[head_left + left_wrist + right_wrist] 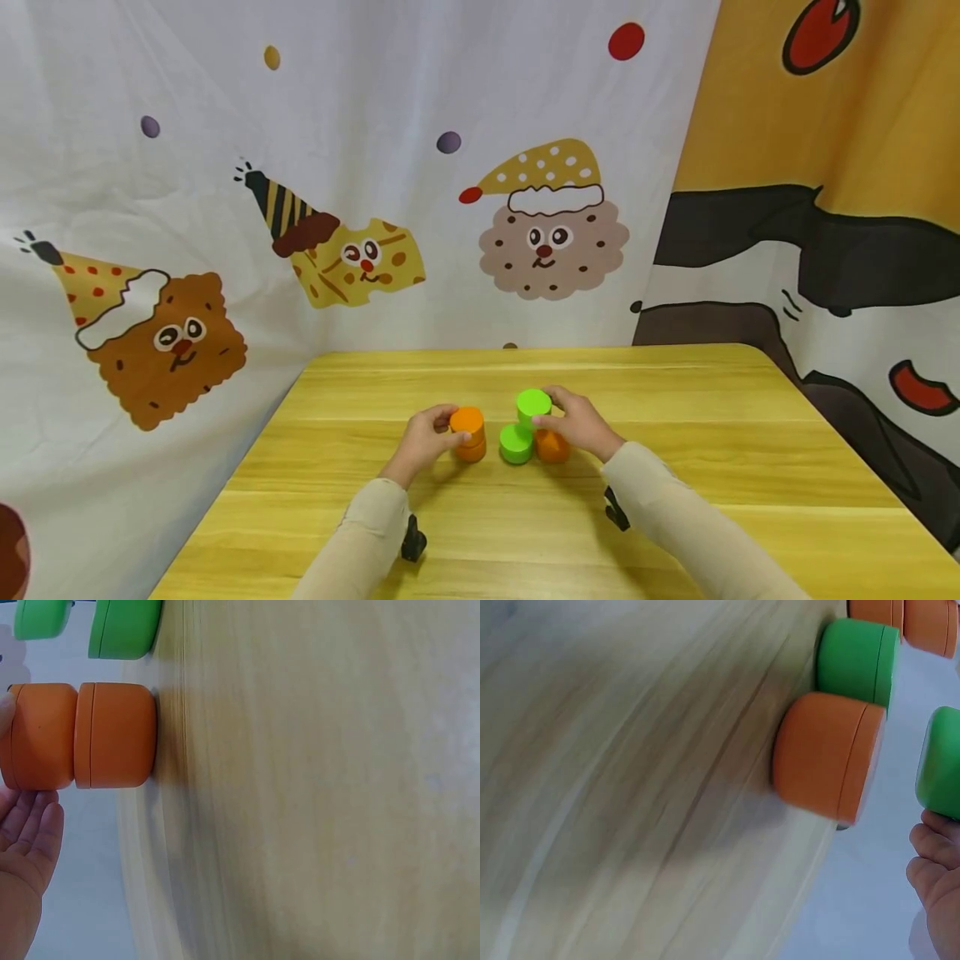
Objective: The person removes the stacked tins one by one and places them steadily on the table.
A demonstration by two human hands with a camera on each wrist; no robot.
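Note:
Two orange round lidded jars stand stacked on the table. My left hand [422, 442] holds the upper orange jar [467, 422] between thumb and fingers; it sits on the lower orange jar [116, 735]. To the right, my right hand [587, 427] grips a green round jar [533, 403] at its side. The right wrist view shows that jar [941, 765] raised off the table. Below it, a second green jar [516, 445] rests beside a third orange jar [825, 757], both on the tabletop. The right hand partly hides that orange jar in the head view.
The wooden table [675, 392] has a far edge close to a white curtain [420, 92] with cartoon prints. A yellow and black printed cloth [825, 167] hangs at the right. Small black devices sit under both wrists.

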